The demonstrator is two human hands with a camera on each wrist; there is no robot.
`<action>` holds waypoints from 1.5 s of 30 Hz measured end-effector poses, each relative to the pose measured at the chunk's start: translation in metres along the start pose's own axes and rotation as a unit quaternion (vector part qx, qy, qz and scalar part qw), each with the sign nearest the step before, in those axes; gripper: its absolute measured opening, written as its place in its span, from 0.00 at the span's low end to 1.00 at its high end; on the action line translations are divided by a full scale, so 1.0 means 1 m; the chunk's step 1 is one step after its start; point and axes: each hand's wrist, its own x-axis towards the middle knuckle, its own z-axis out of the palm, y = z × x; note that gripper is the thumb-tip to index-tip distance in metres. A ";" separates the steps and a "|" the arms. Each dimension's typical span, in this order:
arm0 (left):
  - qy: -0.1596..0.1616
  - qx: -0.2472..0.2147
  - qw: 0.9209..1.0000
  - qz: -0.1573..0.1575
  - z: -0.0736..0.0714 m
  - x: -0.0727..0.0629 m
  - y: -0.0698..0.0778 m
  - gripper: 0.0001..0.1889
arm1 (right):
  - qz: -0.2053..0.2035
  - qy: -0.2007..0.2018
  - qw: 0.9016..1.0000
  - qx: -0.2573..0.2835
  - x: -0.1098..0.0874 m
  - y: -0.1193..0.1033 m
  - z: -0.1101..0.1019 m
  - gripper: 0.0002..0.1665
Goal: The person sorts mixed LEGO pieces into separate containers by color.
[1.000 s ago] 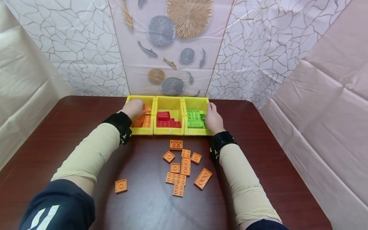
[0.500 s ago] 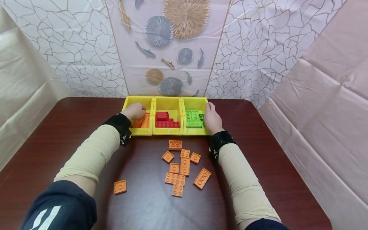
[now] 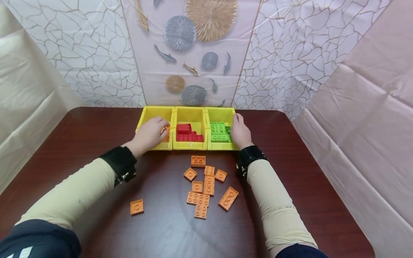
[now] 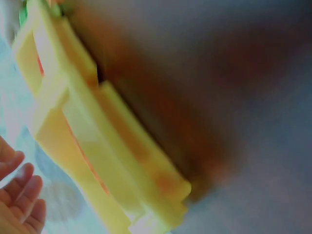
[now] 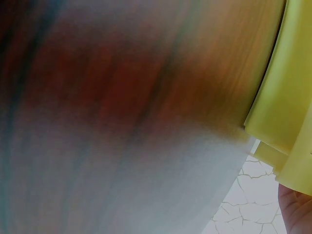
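Three yellow bins stand joined in a row at the back of the table. Over the left bin (image 3: 158, 113) is my left hand (image 3: 149, 134), fingers loosely bent and nothing between them; it partly hides the orange bricks (image 3: 166, 134) inside. The left wrist view also shows these relaxed fingers (image 4: 30, 192) apart from the bin wall. At the far right, my right hand (image 3: 241, 132) grips the outer side wall of the right bin (image 3: 220, 114), which contains green bricks (image 3: 219, 137). Red bricks (image 3: 185, 137) lie in the middle bin (image 3: 190, 114).
Several loose orange bricks (image 3: 209, 185) lie on the dark table (image 3: 167, 229) in front of the bins. A single square orange brick (image 3: 137, 207) lies apart at the left. A patterned cloth backdrop (image 3: 193, 71) rises behind the table.
My left hand has reached down into the left bin, then drawn back toward the near left with its fingers loosened. An orange brick seen by its fingers earlier is out of sight. My right hand stays put.
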 end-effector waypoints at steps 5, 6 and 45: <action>0.014 -0.010 0.993 0.119 0.004 -0.023 0.024 0.09 | 0.006 0.001 1.000 0.009 0.003 0.003 -0.003 0.29; 0.006 -0.015 0.989 0.147 0.006 -0.026 0.030 0.09 | 0.008 0.000 1.000 0.010 0.003 0.003 -0.004 0.29; -0.157 0.100 0.917 0.352 0.028 -0.073 0.118 0.13 | 0.025 -0.020 0.999 0.023 0.001 -0.003 -0.002 0.30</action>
